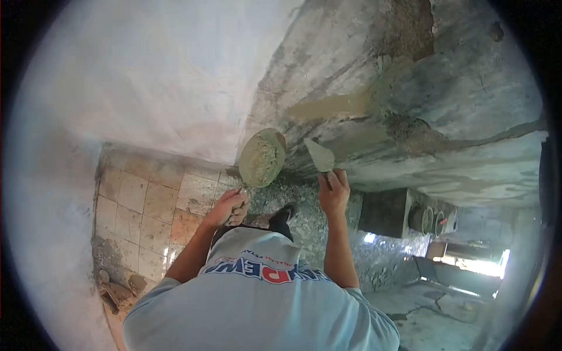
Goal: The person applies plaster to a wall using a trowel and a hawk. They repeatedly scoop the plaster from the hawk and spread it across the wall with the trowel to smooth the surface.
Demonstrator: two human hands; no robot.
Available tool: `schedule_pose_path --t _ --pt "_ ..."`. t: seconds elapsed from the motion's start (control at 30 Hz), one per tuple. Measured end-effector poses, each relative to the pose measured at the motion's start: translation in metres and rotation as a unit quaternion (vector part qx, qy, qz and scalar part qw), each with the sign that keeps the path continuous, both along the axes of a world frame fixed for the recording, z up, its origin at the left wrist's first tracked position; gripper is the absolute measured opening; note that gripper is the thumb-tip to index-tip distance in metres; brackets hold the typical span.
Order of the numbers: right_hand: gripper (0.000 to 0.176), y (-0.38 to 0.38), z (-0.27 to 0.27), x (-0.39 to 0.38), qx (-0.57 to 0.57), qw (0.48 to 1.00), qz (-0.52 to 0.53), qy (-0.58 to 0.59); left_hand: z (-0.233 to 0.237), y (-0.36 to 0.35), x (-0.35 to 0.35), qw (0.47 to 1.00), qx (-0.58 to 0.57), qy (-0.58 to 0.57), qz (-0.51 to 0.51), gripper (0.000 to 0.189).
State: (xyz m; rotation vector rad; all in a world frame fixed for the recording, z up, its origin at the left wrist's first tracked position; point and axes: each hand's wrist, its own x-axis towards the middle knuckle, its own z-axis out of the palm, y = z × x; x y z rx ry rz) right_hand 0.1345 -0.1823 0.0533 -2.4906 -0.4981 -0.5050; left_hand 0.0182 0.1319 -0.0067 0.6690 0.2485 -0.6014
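Note:
My left hand (232,206) is closed at the near edge of a round, shallow mortar pan (247,167), holding it out in front of me. Lumpy grey-green mortar (264,159) lies in the pan. In my right hand (334,190) is the handle of a pointed trowel (321,157), its blade aimed away from me toward the wall and coated in pale mortar. The blade is just right of the pan, with a small gap between them. Ahead is a rough grey wall (351,137) with a damp brownish patch (328,107).
A smooth whitish wall (164,76) meets the rough one ahead. Dirty floor tiles (146,202) lie to my left, with rubble (114,295) at their edge. To the right stand a dark block (383,213) and several buckets (428,220). My shoe (285,213) is on gritty floor.

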Motion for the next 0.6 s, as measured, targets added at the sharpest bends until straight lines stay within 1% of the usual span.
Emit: schedule_pose_path --t 0.07,0.2,0.3,0.4,0.43,0.6 --pt "0.019 0.005 -0.002 -0.005 -0.027 1.000 -0.004 0.008 0.005 0.002 0.003 1.000 -0.006 -0.001 -0.028 0.025" --pt "0.016 0.005 -0.001 -0.010 -0.079 0.996 0.000 -0.038 0.026 0.002 0.011 0.998 0.027 0.006 -0.050 0.024" --pt "0.016 -0.002 0.006 -0.020 -0.033 0.999 0.032 -0.009 0.035 -0.001 0.020 0.999 0.015 0.015 -0.047 0.026" --pt "0.017 -0.003 0.019 -0.043 -0.029 0.996 0.076 0.041 0.032 -0.004 0.025 0.999 0.001 0.033 -0.040 0.028" --pt "0.018 0.000 0.016 -0.051 -0.027 0.997 0.073 0.029 0.031 -0.005 0.026 0.999 0.000 0.029 -0.039 0.028" --pt "0.016 0.009 0.021 -0.065 -0.036 0.991 0.107 0.071 0.033 -0.015 0.027 0.999 0.002 0.032 -0.038 0.028"
